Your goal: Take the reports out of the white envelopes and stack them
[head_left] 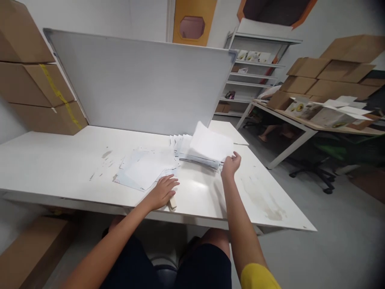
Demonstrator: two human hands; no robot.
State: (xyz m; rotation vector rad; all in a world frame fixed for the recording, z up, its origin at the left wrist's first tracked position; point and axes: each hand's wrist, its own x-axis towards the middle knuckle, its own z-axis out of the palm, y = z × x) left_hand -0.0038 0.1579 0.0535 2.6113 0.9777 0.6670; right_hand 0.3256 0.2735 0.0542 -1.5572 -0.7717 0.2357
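A white sheet of paper (210,142) is pinched at its near right corner by my right hand (231,163), its far side lifted over a stack of papers (200,159). The edges of that stack fan out to the left. My left hand (164,191) has its fingers stretched out, beside the near right edge of loose sheets (144,168) spread on the table. A small pale block (172,203) lies just under the left palm, and the hand hides part of it. I cannot tell whether the palm touches it.
A whiteboard (141,84) stands along the back of the white table (60,160). Cardboard boxes (39,88) are stacked at its left end. To the right are another table with boxes (337,80), an office chair (319,168) and a metal shelf (252,74).
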